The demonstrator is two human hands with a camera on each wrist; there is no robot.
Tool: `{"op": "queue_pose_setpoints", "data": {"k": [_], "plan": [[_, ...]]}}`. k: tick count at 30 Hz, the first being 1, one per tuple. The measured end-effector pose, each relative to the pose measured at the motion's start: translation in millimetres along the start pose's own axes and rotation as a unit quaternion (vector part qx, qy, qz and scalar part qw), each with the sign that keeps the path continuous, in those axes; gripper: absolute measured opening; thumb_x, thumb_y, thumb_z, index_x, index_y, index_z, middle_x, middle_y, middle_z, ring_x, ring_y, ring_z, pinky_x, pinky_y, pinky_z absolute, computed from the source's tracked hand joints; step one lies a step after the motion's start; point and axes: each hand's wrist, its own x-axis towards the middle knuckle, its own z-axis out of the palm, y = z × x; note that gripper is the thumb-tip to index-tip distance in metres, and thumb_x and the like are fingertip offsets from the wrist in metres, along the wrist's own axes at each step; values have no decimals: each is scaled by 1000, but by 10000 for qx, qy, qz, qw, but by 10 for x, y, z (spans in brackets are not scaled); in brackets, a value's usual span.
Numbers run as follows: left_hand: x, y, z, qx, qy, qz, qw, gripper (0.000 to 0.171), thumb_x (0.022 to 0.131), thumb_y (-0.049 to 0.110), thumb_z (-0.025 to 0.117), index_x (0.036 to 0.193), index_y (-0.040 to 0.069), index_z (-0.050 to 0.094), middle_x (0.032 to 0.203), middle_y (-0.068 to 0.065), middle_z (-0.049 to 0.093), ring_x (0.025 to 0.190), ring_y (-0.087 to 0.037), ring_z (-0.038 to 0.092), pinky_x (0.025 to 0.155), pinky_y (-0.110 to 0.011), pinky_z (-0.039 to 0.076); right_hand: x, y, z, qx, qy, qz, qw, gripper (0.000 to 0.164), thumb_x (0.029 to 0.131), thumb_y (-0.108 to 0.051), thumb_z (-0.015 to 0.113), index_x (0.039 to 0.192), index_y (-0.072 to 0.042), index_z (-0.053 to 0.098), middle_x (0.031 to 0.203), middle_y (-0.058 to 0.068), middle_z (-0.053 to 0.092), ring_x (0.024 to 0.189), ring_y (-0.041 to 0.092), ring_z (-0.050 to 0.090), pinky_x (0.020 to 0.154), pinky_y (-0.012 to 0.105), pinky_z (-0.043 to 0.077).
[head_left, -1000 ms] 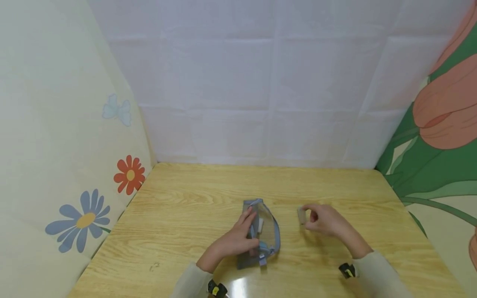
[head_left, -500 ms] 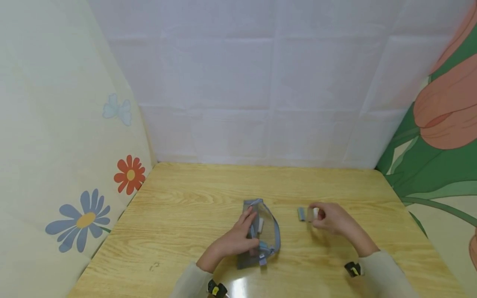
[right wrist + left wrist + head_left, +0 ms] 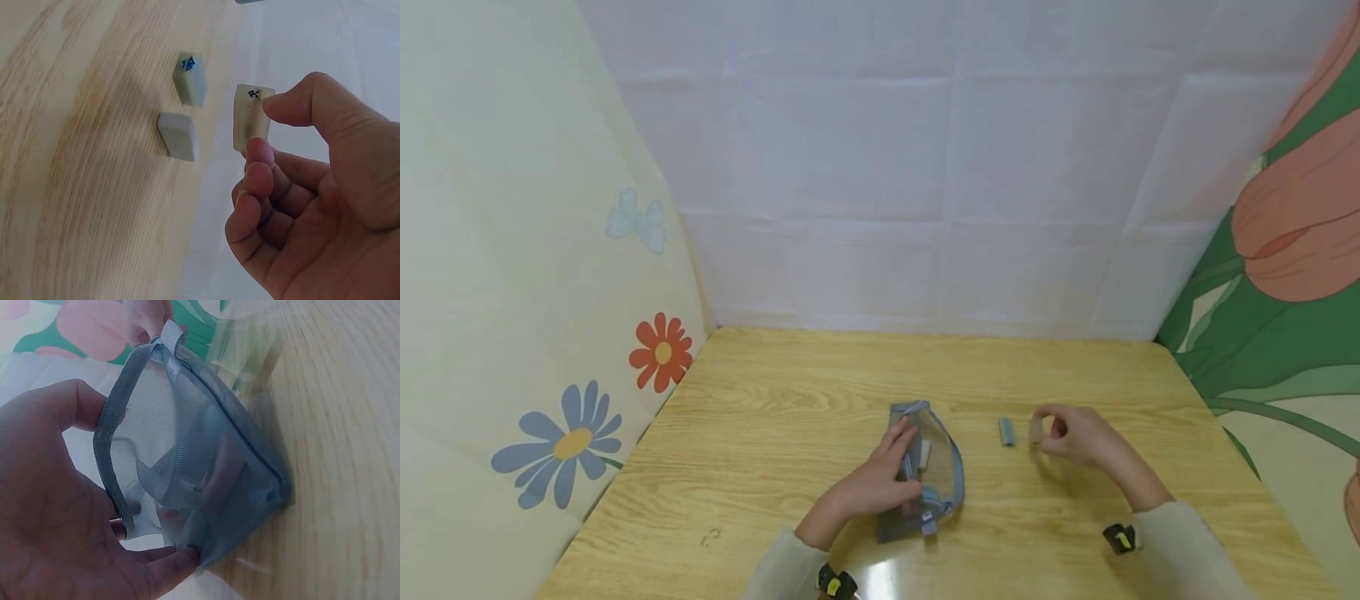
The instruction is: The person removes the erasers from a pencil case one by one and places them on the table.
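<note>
A grey-blue zippered mesh pouch (image 3: 957, 475) lies on the table with small items showing through it. My left hand (image 3: 872, 483) grips it from the left, fingers and thumb spread along its sides. In the left wrist view, the thumb meets the pouch's rim band and another fingertip touches its lower edge. To the right, my right hand (image 3: 1078, 437) pinches an off-white eraser (image 3: 251, 115) with a small blue mark, held above the table. Below it are a blue-green eraser (image 3: 190, 80) and a white eraser (image 3: 179, 136). The held eraser covers the white one in the head view.
The wood-grain table (image 3: 797, 367) extends around both hands. White sheeting (image 3: 850, 167) hangs behind it. Printed flower cloths stand along the left (image 3: 505, 292) and right (image 3: 1300, 350) sides. A fabric tab (image 3: 928, 523) sticks out from the pouch's near end.
My right hand has moved right with the off-white eraser, uncovering the blue-green eraser in the head view. The left hand and pouch have stayed in place.
</note>
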Motion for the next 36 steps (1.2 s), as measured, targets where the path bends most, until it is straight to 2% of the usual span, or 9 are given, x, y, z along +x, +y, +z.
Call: {"op": "queue_pose_setpoints", "data": {"k": [5, 18, 36], "plan": [[-8, -3, 8, -5, -22, -9, 10000, 99, 77, 35, 62, 162, 5, 20, 170, -12, 3, 151, -42, 22, 113, -58, 35, 13, 59, -24, 3, 29, -171, 9999, 49, 82, -9, 71, 128, 6, 62, 79, 0, 57, 69, 14, 50, 59, 28, 42], [-30, 11, 15, -84, -50, -21, 9999, 99, 77, 34, 61, 162, 5, 19, 170, -13, 3, 150, -43, 21, 113, -60, 36, 31, 145, -97, 233, -75, -14, 9997, 51, 85, -8, 69, 131, 9, 59, 81, 2, 57, 70, 16, 49, 59, 29, 41], [-13, 8, 12, -51, -14, -7, 10000, 100, 76, 36, 62, 162, 5, 19, 171, -11, 2, 150, -43, 22, 112, -60, 36, 54, 304, -173, 341, -131, -72, 9993, 49, 87, -11, 68, 132, 8, 58, 83, 4, 59, 69, 17, 51, 59, 32, 43]]}}
